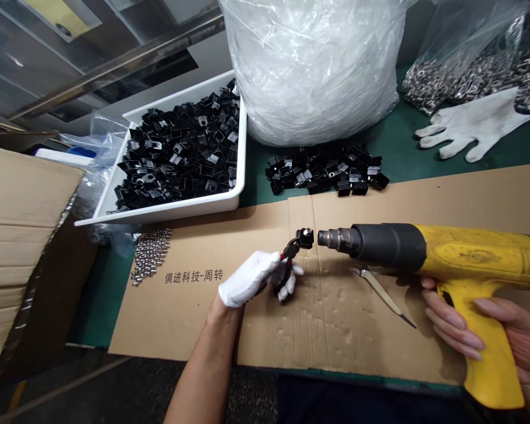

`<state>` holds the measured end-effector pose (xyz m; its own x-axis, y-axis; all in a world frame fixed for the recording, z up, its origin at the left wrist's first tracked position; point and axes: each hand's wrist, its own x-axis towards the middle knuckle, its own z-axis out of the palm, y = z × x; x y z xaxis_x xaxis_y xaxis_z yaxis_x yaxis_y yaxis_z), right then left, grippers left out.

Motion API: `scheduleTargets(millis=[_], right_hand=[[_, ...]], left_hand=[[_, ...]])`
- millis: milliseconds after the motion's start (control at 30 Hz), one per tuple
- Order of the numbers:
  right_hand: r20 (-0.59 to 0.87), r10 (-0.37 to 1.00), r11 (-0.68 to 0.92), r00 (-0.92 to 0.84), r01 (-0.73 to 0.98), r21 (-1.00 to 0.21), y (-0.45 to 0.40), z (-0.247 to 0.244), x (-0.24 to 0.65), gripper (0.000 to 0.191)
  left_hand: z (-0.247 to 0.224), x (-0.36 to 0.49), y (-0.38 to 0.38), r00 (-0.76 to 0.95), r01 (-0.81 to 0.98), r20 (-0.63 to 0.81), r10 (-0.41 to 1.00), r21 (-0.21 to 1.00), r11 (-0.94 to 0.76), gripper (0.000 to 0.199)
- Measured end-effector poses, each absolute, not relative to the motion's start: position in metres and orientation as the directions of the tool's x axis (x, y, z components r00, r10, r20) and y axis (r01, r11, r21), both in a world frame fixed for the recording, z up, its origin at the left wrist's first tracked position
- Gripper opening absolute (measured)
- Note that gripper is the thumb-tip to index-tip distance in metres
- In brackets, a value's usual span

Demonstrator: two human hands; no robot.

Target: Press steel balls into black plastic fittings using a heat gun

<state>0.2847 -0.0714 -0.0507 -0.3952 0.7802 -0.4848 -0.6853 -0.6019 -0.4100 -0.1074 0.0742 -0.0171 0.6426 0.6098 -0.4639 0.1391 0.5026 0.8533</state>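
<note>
My left hand (258, 277), in a white glove, is closed around the handles of pliers (289, 253). The jaws of the pliers hold a small black plastic part (306, 238) with a shiny metal bit on top. My bare right hand (463, 324) grips the yellow handle of a heat gun (477, 250). The metal nozzle points left, a short gap away from the black part. Beneath the gun, a utility knife (384, 294) with a pale handle lies on the cardboard sheet (274, 330).
A white tray (242, 147) full of black parts stands at the back left, near rows of metal pieces (150, 256). More black parts (327, 171) lie below a big plastic bag (313, 70). A white glove (472, 126) and bagged metal rings (472, 79) are at right. A carton (22, 235) stands left.
</note>
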Motion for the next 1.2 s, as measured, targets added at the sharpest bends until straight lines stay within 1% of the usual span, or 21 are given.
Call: scheduleTargets(millis=[267, 833, 1200], right_hand=[[-0.486, 0.789, -0.588, -0.376, -0.691, -0.420, -0.0709, -0.0519, 0.2839, 0.040], [-0.469, 0.792, -0.590, -0.390, -0.686, -0.426, -0.0703, -0.0521, 0.2849, 0.042], [-0.484, 0.790, -0.589, -0.375, -0.685, -0.430, -0.0707, -0.0521, 0.2845, 0.040]], left_hand=[[-0.0214, -0.1098, 0.0756, 0.668, 0.147, -0.454, 0.590, 0.857, 0.494, 0.064], [-0.0198, -0.1097, 0.0763, 0.679, 0.137, -0.448, 0.582, 0.856, 0.499, 0.063], [-0.0197, -0.1089, 0.0763, 0.675, 0.139, -0.462, 0.576, 0.846, 0.516, 0.064]])
